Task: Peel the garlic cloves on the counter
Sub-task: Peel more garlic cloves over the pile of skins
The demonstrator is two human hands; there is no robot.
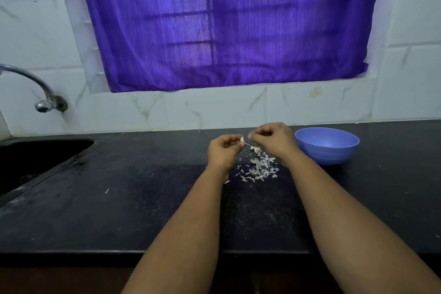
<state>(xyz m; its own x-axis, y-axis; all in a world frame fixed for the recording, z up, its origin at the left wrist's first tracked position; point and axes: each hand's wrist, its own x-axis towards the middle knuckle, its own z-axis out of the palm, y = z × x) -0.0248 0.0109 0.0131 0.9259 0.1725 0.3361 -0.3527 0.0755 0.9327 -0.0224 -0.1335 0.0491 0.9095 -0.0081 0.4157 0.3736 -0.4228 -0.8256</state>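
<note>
One garlic clove (pixel 242 140) is mid-peel above the tabletop (pixel 143 198), pinched in the left hand (pixel 224 151) while the right hand (pixel 274 139) pinches a skin strip. Next I'd guess: pull it free onto the peel pile (pixel 260 168), then clove into the blue bowl (pixel 327 145).

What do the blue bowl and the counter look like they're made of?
The blue bowl looks like plastic: even matte colour, soft sheen, moulded ridges around its side. The counter looks like polished dark stone, perhaps granite: black, finely speckled, faintly reflective. Neither can be confirmed by sight alone.
</note>
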